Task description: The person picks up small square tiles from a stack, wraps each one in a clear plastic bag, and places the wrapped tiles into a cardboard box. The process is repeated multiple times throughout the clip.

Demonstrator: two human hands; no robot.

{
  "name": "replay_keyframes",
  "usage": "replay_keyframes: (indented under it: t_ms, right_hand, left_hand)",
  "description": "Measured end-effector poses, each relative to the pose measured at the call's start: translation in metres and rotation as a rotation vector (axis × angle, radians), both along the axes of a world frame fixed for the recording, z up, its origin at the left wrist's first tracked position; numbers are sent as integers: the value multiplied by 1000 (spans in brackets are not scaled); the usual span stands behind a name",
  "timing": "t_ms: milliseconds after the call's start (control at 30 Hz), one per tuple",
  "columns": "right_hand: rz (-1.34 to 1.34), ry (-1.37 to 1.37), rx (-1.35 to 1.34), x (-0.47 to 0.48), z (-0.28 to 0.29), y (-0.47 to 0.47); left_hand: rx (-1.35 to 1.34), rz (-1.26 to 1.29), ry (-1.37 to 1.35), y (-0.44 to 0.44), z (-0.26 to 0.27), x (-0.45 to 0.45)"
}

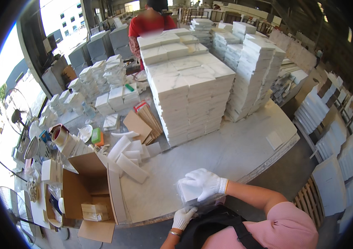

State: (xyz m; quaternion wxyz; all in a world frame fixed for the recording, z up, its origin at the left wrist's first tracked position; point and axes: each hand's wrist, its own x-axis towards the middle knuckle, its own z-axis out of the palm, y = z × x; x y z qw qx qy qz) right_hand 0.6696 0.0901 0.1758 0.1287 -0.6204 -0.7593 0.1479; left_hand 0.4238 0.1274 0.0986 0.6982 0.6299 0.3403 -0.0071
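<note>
At the table's near edge lies a small white tile stack (189,190) in clear plastic wrapping (180,194). My right hand (206,183), in a white knit glove, spreads over the top and far side of the stack and grips it. Close to my body, my gloved left hand (184,218) pinches the loose near end of the plastic. The underside of the stack is hidden, and I cannot tell how many tiles it holds.
An open cardboard box (87,190) with a wrapped package inside stands left, beside white foam strips (131,158). Cardboard sheets (143,123) lie behind these. Tall marble tile stacks (192,99) fill the table's far side. Another person (151,23) stands behind them.
</note>
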Motion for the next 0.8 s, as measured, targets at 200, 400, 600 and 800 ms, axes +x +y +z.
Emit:
replay_keyframes:
  t_ms: [200,400,600,800]
  right_hand:
    - [-293,227,40,-2,-18,-22]
    - [-722,712,-279,-27,-54,-70]
    - [-723,745,-323,-50,-77,-96]
    - [-728,1534,-362,-60,-66,-128]
  left_hand:
    - [132,-95,85,4,-9,-12]
    - [123,-62,-15,-8,5,-19]
    - [-225,189,-114,-48,42,-17]
    - [-233,248,-266,-63,33,-19]
